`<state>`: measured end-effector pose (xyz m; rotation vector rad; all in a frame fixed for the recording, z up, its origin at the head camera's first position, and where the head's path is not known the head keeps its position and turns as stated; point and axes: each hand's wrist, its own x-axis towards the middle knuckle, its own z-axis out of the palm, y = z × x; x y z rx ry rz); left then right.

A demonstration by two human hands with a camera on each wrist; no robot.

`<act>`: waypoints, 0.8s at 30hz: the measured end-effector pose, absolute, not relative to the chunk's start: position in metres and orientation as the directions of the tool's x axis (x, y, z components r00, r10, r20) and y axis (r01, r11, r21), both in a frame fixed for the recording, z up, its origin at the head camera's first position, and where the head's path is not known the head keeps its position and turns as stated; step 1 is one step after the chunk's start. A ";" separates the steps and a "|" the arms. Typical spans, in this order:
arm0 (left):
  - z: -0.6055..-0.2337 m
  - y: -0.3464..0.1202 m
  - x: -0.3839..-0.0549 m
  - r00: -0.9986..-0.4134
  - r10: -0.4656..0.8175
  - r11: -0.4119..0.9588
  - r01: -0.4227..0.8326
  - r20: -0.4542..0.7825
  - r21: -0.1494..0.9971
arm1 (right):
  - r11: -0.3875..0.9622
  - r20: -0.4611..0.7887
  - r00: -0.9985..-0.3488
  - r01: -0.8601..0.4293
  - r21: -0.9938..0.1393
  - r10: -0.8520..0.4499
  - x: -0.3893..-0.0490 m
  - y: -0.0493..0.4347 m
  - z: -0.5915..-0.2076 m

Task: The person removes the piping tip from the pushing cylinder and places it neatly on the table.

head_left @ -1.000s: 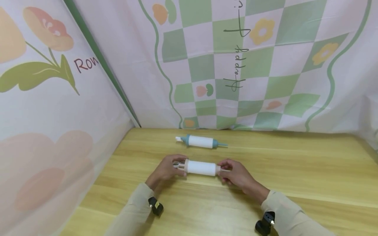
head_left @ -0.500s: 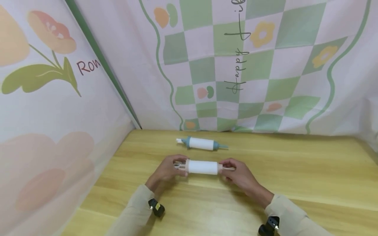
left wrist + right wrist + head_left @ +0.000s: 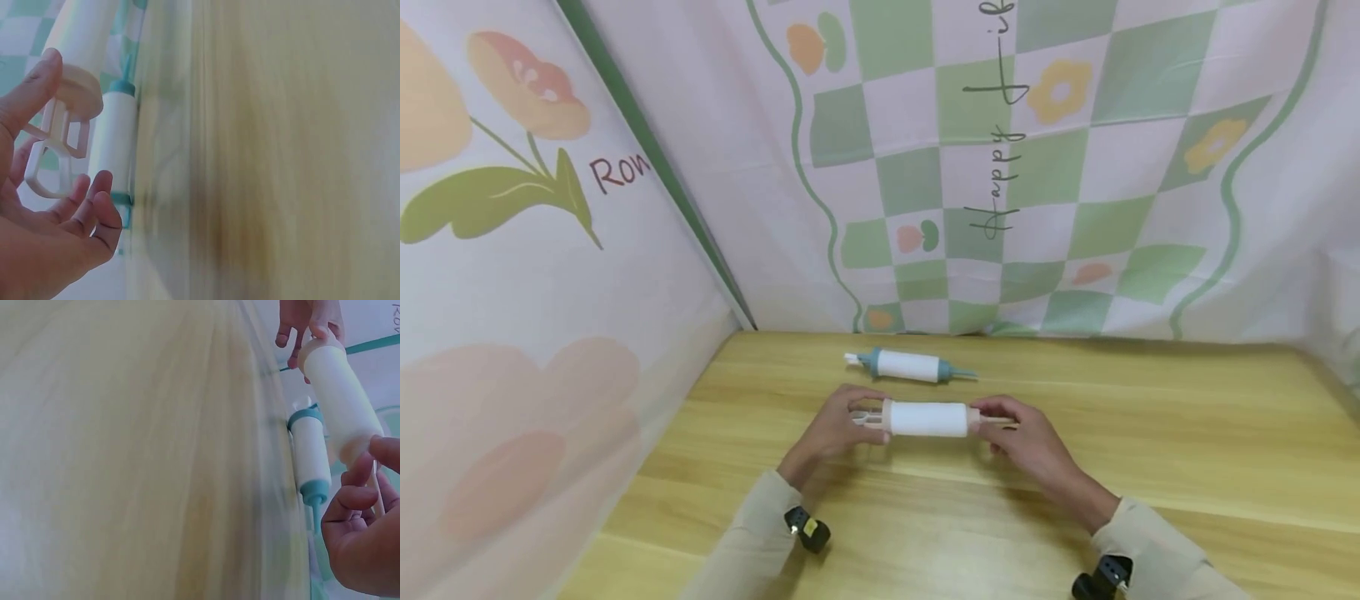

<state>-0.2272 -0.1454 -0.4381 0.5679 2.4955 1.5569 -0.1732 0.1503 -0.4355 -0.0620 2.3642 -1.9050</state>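
And here's the L hand, gripping the pink collar of a white tube: thumb on the near side, index on the far side, other fingers loosely curled below the loop handle, as per the L wrist cam. The loop sits btwn that thumb and those fingers, inside the L hand's span. Over to the R hand: thumb + fingertips pinching the tube's narrow pink end, w/ a thin rod poking past the pinch toward the R palm. So the tube's held btwn both hands, approx level, running straight from L to R, and it looks lifted clear of the wood-look table, w/ soft shadows under the hands.

Just beyond the hands, a 2nd tube w/ teal ends lies on the tabletop, apart from both, roughly parallel to the held one; its thin teal spout points to the R hand's side, pale tip to the L hand's side. Farther off past both hands hangs a green-&-white checked cloth; off to the L hand's left, a flowered cloth. Behind each hand, a beige sleeve w/ a small blk cam at the wrist.
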 end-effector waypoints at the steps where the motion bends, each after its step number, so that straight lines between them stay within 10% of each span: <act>1: -0.436 -0.145 -0.225 -0.921 0.383 0.385 0.233 0.075 0.893 | 0.207 -0.053 -0.993 0.030 -0.978 -0.106 -0.173 0.151 -0.435; 24: -0.411 -0.117 -0.207 -0.915 0.396 0.266 0.193 0.076 0.944 | 0.208 -0.042 -0.996 0.025 -0.978 -0.076 -0.156 0.182 -0.409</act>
